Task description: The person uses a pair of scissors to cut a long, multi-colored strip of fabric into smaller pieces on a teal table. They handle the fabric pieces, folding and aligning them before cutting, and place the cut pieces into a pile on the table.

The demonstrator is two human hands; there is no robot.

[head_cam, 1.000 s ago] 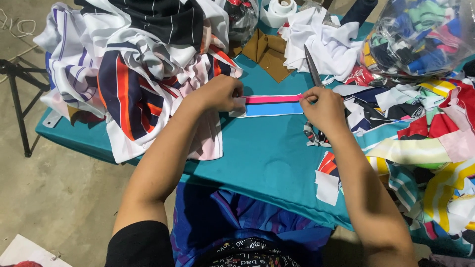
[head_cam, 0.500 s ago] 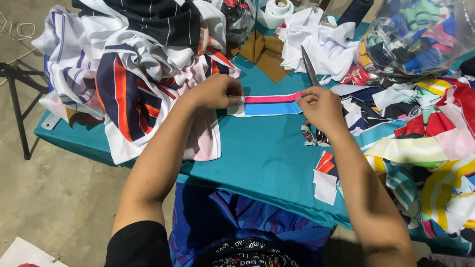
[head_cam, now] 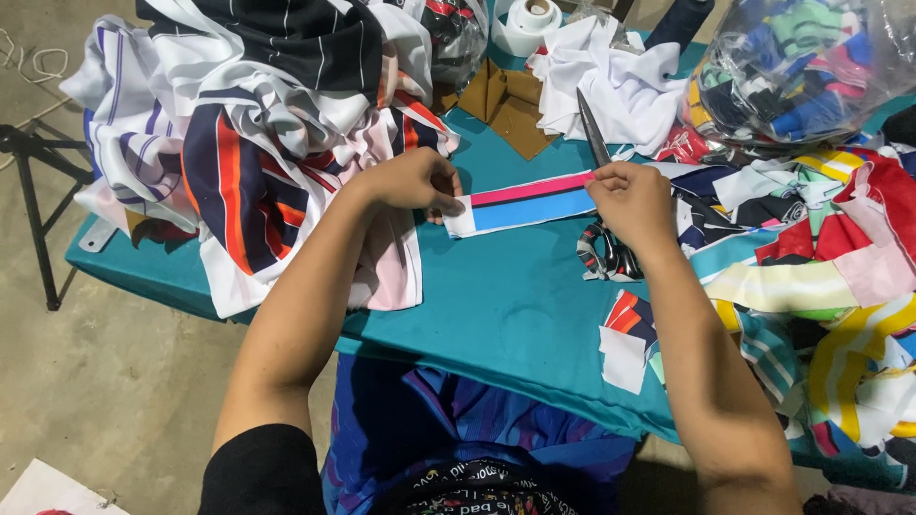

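Big heap of striped fabric pieces (head_cam: 258, 133) piled on the left end of the teal-covered table (head_cam: 515, 315), navy, orange and white mostly. Just right of it the left hand (head_cam: 412, 181) is closed down, fingertips pinching the white end of a fabric strip (head_cam: 520, 202). That strip's a long narrow band lying flat mid-table, pink stripe along the top edge, blue below, pulled pretty straight. The right hand (head_cam: 632, 198) grips its other end and also holds scissors (head_cam: 593, 133), blades pointing up and away. Colourful scraps (head_cam: 821, 286) crowd the right side.
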